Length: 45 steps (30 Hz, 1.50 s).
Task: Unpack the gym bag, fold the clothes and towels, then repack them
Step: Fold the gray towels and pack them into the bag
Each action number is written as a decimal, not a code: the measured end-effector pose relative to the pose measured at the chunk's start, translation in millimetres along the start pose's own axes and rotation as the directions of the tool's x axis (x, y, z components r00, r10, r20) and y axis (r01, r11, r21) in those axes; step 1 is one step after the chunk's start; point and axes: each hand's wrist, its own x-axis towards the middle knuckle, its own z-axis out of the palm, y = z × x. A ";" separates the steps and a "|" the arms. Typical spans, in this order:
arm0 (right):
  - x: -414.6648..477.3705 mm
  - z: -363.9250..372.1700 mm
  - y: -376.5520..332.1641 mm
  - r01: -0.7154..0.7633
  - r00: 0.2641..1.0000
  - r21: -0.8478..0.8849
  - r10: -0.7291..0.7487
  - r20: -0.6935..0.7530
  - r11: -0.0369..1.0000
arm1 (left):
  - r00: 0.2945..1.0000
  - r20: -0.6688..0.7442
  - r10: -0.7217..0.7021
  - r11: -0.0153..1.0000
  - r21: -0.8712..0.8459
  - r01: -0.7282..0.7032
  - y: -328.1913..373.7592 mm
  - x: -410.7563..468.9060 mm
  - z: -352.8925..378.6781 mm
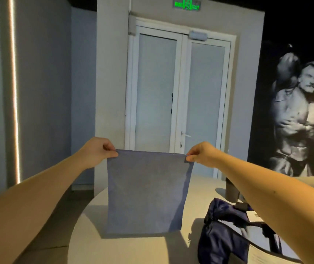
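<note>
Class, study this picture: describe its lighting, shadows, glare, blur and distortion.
In the head view, warm light seemingly from the right strikes the table, the towel and gym bag throwing shadows leftward; in the same head view, the wall light strip glares and bows slightly from wide-angle distortion, and the bag's near edge is blurred.

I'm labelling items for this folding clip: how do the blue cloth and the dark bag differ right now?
The cloth is pale blue-grey; the bag is dark navy. The cloth hangs flat, pinched at its top corners by the left hand and right hand; the bag lies slumped on the table, no hand on it. The cloth is plain; the bag carries a white label. Both are fabric.
</note>
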 end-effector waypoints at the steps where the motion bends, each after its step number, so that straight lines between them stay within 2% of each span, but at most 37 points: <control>1: -4.9 -2.5 -1.9 -0.014 1.000 0.018 0.014 -0.003 1.000 | 1.000 0.004 0.003 1.000 0.017 -0.003 2.2 -2.2 -5.2; 8: -25.6 -8.5 -10.1 -0.037 0.999 0.098 0.038 -0.005 0.994 | 0.998 0.066 0.021 1.000 -0.009 -0.021 12.6 -21.5 -20.8; 12: -25.0 -0.5 -10.6 -0.105 0.994 0.203 0.104 0.017 0.974 | 0.995 0.095 -0.007 1.000 0.020 0.006 1.6 -25.8 -15.1; 17: -23.6 19.8 -10.4 -0.171 0.982 0.426 0.187 0.005 0.889 | 0.996 0.052 -0.070 0.997 -0.008 0.071 -9.9 -27.6 -0.8; 20: -23.4 26.4 -9.2 -0.138 0.985 0.475 0.169 -0.023 0.869 | 0.995 0.008 -0.096 0.994 -0.056 0.096 -10.8 -28.6 1.1; 23: -26.2 26.2 -5.4 -0.124 0.987 0.510 0.157 -0.022 0.851 | 0.996 -0.067 -0.064 0.992 -0.115 0.056 -6.6 -37.0 1.7; 26: -41.4 25.3 1.7 -0.140 0.990 0.493 0.134 0.046 0.859 | 0.997 -0.053 -0.061 0.987 -0.151 0.052 -5.0 -58.5 2.9; 28: -55.7 28.6 10.5 -0.180 0.980 0.498 0.110 0.167 0.848 | 0.997 0.017 -0.080 0.982 -0.171 0.082 -6.6 -81.0 7.8; 30: -72.3 37.5 21.3 -0.277 0.929 0.474 0.108 0.353 0.836 | 0.991 0.092 -0.094 0.985 -0.138 0.106 -9.8 -106.5 17.5; 34: -101.1 68.1 40.3 -0.373 0.754 0.263 0.125 0.645 0.890 | 0.946 0.295 -0.135 0.964 -0.180 0.194 -28.0 -163.4 43.9; 38: -121.0 99.5 50.1 -0.396 0.587 0.058 0.204 0.784 0.917 | 0.867 0.469 -0.168 0.944 -0.176 0.279 -42.5 -215.3 65.4; 42: -128.7 123.2 48.2 -0.354 0.420 -0.141 0.291 0.860 0.925 | 0.800 0.565 -0.200 0.934 -0.137 0.330 -51.7 -241.0 78.9; 44: -126.2 132.6 49.1 -0.346 0.401 -0.178 0.317 0.859 0.921 | 0.785 0.583 -0.209 0.930 -0.130 0.344 -57.2 -241.3 83.6; 45: -123.6 137.1 50.0 -0.342 0.421 -0.187 0.328 0.846 0.921 | 0.782 0.585 -0.215 0.926 -0.132 0.354 -60.2 -238.6 85.6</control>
